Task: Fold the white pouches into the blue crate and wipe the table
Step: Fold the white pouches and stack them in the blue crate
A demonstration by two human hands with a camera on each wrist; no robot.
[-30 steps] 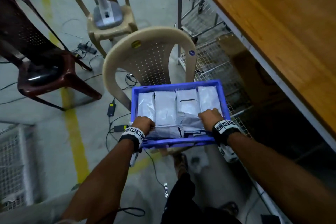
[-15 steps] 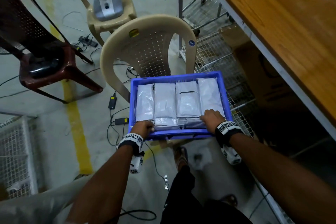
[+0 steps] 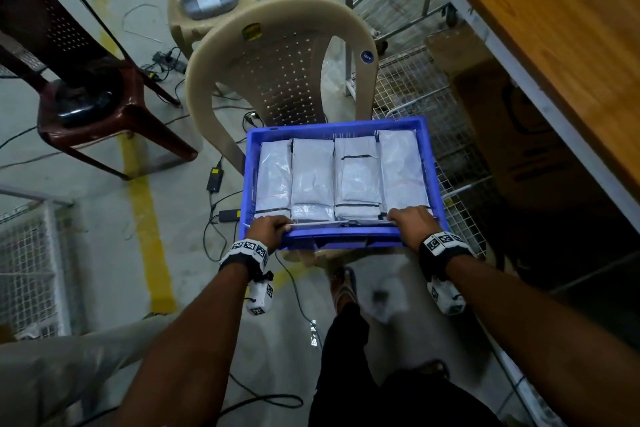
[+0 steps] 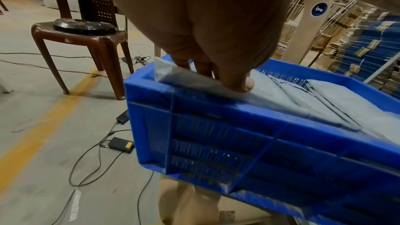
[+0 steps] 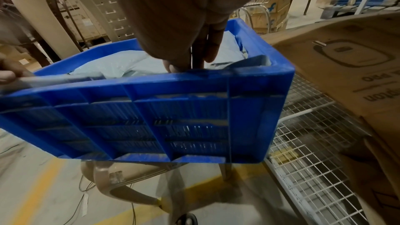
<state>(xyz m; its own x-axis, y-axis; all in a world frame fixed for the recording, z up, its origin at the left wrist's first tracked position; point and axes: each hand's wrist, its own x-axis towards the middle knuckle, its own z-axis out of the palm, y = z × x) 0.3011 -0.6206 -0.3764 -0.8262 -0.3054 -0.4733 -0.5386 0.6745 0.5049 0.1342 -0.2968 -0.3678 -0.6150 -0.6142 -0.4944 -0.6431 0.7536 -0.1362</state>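
From the head view, your left hand point(image 3: 268, 227) grips the near-left corner of the blue crate point(image 3: 429, 166), and your right hand point(image 3: 410, 220) grips its near rim towards the right corner. The crate rests on the seat of the beige chair point(image 3: 277, 55), its far wall against the backrest. Four folded white pouches point(image 3: 311, 177) lie side by side inside, filling the crate from left wall to right wall. One more pouch point(image 3: 343, 224) lies flat along the near rim, stretched between your hands. The wooden tabletop point(image 3: 554, 28) runs along the right, apart from the crate. A brown chair point(image 3: 104, 104) stands to the left on the floor, well apart.

From the left wrist view, your left hand point(image 4: 205, 23) curls over the crate's point(image 4: 216, 134) near-left corner, the thumb point(image 4: 240, 81) pressing the loose pouch point(image 4: 194, 81) down onto the rim while the other fingers reach inside.

From the right wrist view, your right hand point(image 5: 179, 14) hooks over the near rim of the crate point(image 5: 151, 109), fingers point(image 5: 213, 49) inside against the pouches point(image 5: 121, 61), the thumb at the rim. A cardboard box point(image 5: 346, 66) sits just beside the crate's right wall.
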